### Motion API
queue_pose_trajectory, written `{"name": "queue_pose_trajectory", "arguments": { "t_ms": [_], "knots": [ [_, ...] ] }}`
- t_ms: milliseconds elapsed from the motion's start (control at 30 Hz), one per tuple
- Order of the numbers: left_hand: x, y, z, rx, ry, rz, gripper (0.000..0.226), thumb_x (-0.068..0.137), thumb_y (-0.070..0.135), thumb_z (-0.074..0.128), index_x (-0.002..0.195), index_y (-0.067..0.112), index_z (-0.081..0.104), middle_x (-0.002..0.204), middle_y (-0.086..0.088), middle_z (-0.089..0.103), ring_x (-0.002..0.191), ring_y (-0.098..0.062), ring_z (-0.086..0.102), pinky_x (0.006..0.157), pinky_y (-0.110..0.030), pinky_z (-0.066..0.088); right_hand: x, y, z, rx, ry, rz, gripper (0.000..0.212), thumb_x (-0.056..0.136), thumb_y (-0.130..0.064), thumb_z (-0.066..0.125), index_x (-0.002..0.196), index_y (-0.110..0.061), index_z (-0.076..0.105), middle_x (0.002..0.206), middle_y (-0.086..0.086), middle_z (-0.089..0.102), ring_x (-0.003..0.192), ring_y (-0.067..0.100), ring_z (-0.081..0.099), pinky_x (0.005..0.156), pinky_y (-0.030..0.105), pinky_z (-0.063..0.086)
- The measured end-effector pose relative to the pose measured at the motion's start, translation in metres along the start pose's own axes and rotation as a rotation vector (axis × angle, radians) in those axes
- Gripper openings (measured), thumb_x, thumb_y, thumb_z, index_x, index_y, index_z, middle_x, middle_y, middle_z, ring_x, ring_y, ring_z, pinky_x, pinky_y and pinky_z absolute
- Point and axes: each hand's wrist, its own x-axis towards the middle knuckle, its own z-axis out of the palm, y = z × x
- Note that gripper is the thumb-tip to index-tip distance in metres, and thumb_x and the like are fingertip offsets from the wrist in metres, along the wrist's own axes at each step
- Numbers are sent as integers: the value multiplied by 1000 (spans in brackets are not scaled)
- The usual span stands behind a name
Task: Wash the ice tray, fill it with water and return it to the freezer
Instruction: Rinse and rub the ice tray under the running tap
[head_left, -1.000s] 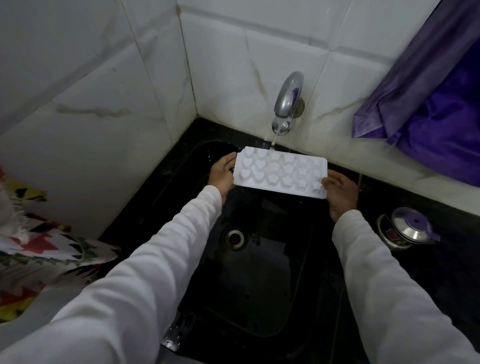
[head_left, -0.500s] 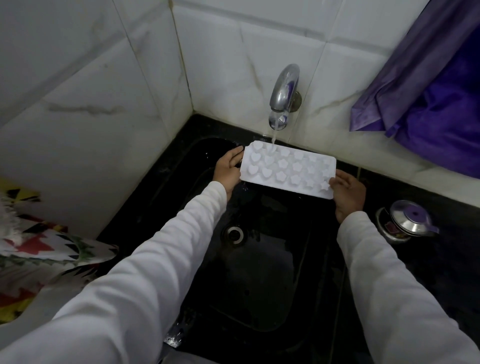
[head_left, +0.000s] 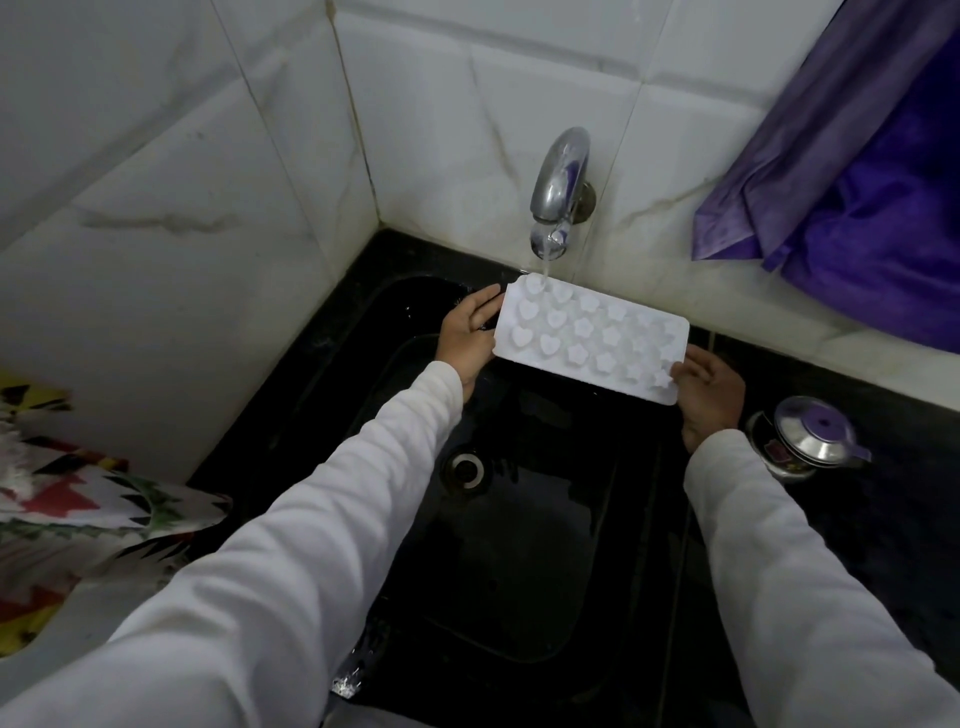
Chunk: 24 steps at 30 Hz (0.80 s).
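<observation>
A white ice tray (head_left: 589, 340) with heart and star shaped cells is held flat over the black sink (head_left: 519, 571). My left hand (head_left: 467, 338) grips its left short end. My right hand (head_left: 709, 389) grips its right near corner. A chrome tap (head_left: 558, 192) on the tiled wall runs a thin stream of water onto the tray's far left cells. The sink's round drain (head_left: 467, 467) lies below the tray.
A steel lidded container (head_left: 808, 441) with a purple knob stands on the black counter to the right of the sink. A purple cloth (head_left: 857, 171) hangs at the upper right. A patterned cloth (head_left: 78, 499) lies at the left. White tiled walls close off the corner.
The tray has shifted slightly right and back, so the stream now falls on its far left cells. Both hands kept their grip.
</observation>
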Motion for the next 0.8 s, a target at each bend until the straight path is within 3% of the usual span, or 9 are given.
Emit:
{"name": "queue_pose_trajectory", "arguments": {
  "t_ms": [167, 267, 400, 600, 800],
  "knots": [
    [-2, -3, -5, 10, 24, -9, 69, 83, -25, 42, 144, 7, 43, 142, -7, 56, 115, -29, 64, 83, -36, 58, -2, 3, 2, -13, -16, 11, 33, 91, 3, 60, 123, -6, 63, 116, 10, 69, 105, 19, 66, 96, 32, 53],
    [-5, -4, -13, 24, 48, -14, 68, 84, -25, 43, 144, 8, 43, 142, -6, 56, 110, -25, 67, 75, -30, 60, -7, 3, 7, -16, -43, 10, 33, 92, 3, 60, 124, -6, 63, 115, 8, 69, 102, 17, 67, 93, 30, 54],
    [-7, -10, -30, 22, 100, -29, 68, 83, -26, 40, 142, 8, 45, 140, -6, 57, 97, -19, 69, 73, -32, 59, -17, 8, 16, -23, -89, 13, 32, 92, 1, 61, 121, -11, 65, 111, 3, 71, 100, 14, 68, 92, 30, 55],
    [-17, -23, -52, 43, 165, -50, 66, 82, -27, 42, 138, 7, 49, 136, -7, 60, 113, -27, 66, 79, -37, 59, -29, 22, 24, -65, -139, 19, 32, 93, 0, 61, 122, -13, 65, 115, 3, 70, 103, 15, 68, 93, 33, 55],
    [-26, -36, -62, 31, 204, -66, 63, 82, -28, 44, 134, 7, 51, 129, -5, 62, 83, -6, 73, 83, -44, 58, -38, 30, 26, -92, -150, 42, 32, 92, -1, 61, 120, -16, 66, 115, 3, 71, 105, 17, 68, 97, 37, 54]
  ]
}}
